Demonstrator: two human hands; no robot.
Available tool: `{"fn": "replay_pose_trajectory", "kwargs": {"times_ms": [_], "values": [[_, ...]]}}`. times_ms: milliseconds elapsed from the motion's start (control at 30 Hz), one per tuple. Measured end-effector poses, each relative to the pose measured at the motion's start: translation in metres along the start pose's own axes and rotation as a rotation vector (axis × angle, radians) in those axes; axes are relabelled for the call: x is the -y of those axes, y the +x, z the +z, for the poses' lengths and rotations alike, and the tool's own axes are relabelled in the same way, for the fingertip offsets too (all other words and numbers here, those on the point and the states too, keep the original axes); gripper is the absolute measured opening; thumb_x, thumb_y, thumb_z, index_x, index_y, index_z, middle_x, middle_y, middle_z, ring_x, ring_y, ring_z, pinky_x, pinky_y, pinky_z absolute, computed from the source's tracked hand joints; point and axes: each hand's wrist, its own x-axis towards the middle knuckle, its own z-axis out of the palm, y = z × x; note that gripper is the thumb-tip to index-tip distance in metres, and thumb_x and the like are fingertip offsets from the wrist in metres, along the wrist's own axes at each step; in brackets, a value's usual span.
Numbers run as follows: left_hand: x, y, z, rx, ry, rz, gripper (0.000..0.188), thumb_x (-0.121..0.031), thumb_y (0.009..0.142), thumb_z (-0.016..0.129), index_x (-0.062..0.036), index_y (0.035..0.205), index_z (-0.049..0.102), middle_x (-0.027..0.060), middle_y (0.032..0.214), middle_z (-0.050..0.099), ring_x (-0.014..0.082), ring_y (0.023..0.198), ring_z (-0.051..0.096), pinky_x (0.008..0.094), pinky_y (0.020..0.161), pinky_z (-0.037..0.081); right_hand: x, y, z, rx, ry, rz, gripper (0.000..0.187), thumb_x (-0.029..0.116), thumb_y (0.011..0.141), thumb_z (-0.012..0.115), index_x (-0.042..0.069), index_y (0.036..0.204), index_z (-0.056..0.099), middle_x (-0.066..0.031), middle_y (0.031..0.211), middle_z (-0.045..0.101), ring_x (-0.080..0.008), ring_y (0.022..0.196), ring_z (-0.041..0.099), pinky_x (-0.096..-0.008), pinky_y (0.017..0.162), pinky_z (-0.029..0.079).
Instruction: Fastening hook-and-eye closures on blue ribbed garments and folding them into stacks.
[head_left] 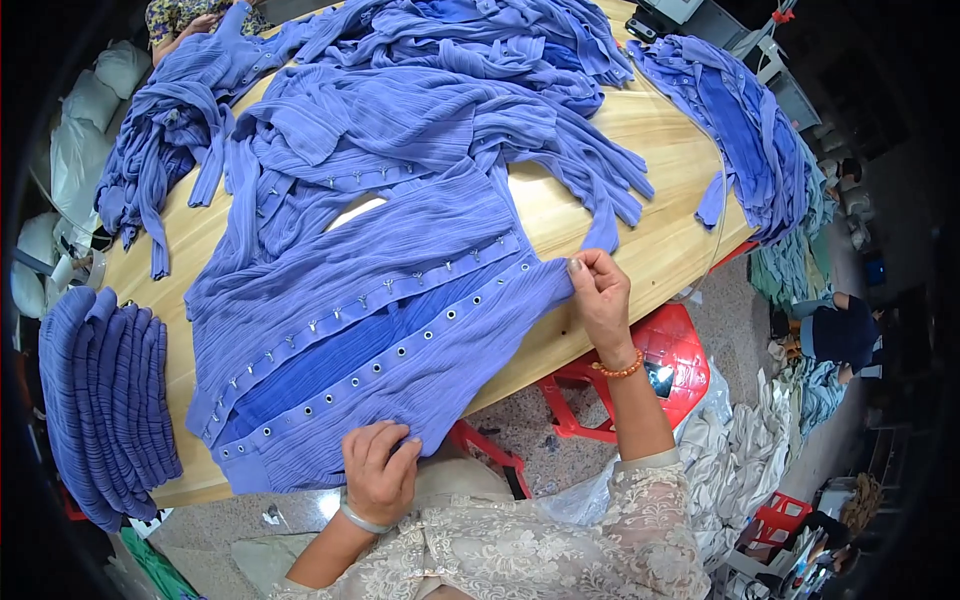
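Spread across the table in front of me lies a periwinkle-blue crinkled top [490, 325]. Metal hooks line one front edge and eyelets line the other, with a darker blue inside showing through the gap between them. My right hand [602, 300] pinches the top's edge at the right, thumb against bent fingers, and draws the fabric out. At the near edge, my left hand [380, 470] is closed with curled fingers on the fabric; its fingertips are partly hidden. A beaded bracelet circles my right wrist, a pale bangle my left.
More blue tops [450, 60] lie heaped at the far side, and another pile [735, 130] at the right. A folded blue stack [110, 400] stands at the left end of the wooden table [670, 240]. A red stool [665, 360] with a phone on it is beside the table.
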Motion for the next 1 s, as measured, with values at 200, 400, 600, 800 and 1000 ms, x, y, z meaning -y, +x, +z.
{"fn": "replay_pose_trajectory", "kwargs": {"times_ms": [200, 400, 600, 800, 1000], "values": [[0.003, 0.002, -0.015, 0.19, -0.035, 0.052, 0.019, -0.004, 0.075, 0.069, -0.0069, 0.094, 0.067, 0.0113, 0.112, 0.064, 0.0302, 0.116, 0.058, 0.0506, 0.1, 0.04, 0.029, -0.017, -0.026, 0.188, -1.144, 0.035, 0.013, 0.014, 0.082, 0.067, 0.005, 0.09, 0.065, -0.0113, 0.066, 0.064, -0.0376, 0.066, 0.062, -0.0488, 0.067, 0.051], [0.004, 0.013, -0.032, 0.282, -0.077, 0.001, 0.02, -0.006, 0.076, 0.071, -0.0073, 0.095, 0.066, 0.0133, 0.117, 0.062, 0.0325, 0.118, 0.057, 0.0518, 0.101, 0.04, 0.043, -0.003, 0.003, 0.215, -1.054, -0.272, 0.026, 0.01, 0.079, 0.071, 0.007, 0.105, 0.066, -0.0117, 0.098, 0.063, -0.0314, 0.096, 0.06, -0.0418, 0.086, 0.048], [0.044, 0.016, -0.053, 0.097, 0.153, -0.264, 0.037, -0.004, 0.078, 0.07, -0.0024, 0.114, 0.061, 0.0177, 0.12, 0.058, 0.038, 0.115, 0.055, 0.0467, 0.098, 0.041, 0.03, 0.018, 0.017, 0.494, -0.999, -0.425, 0.025, 0.008, 0.075, 0.076, 0.007, 0.098, 0.066, -0.0115, 0.095, 0.057, -0.0305, 0.097, 0.056, -0.0411, 0.085, 0.047], [0.065, 0.0, -0.069, 0.094, 0.229, -0.308, 0.039, 0.004, 0.076, 0.066, -0.0051, 0.113, 0.063, 0.0108, 0.096, 0.059, 0.0302, 0.091, 0.055, 0.0423, 0.083, 0.04, 0.038, 0.026, 0.014, 0.514, -0.883, -0.361, 0.016, 0.008, 0.077, 0.075, 0.005, 0.09, 0.066, -0.0098, 0.088, 0.06, -0.0294, 0.089, 0.059, -0.0397, 0.08, 0.048], [0.072, -0.006, -0.077, -0.009, 0.242, -0.399, 0.038, 0.005, 0.078, 0.065, -0.0029, 0.116, 0.062, 0.0154, 0.106, 0.06, 0.0335, 0.101, 0.057, 0.0426, 0.093, 0.041, 0.02, 0.029, 0.016, 0.19, -0.915, -0.139, 0.016, 0.014, 0.091, 0.065, 0.0, 0.096, 0.071, -0.0105, 0.074, 0.069, -0.0198, 0.062, 0.066, -0.033, 0.059, 0.049]]}}
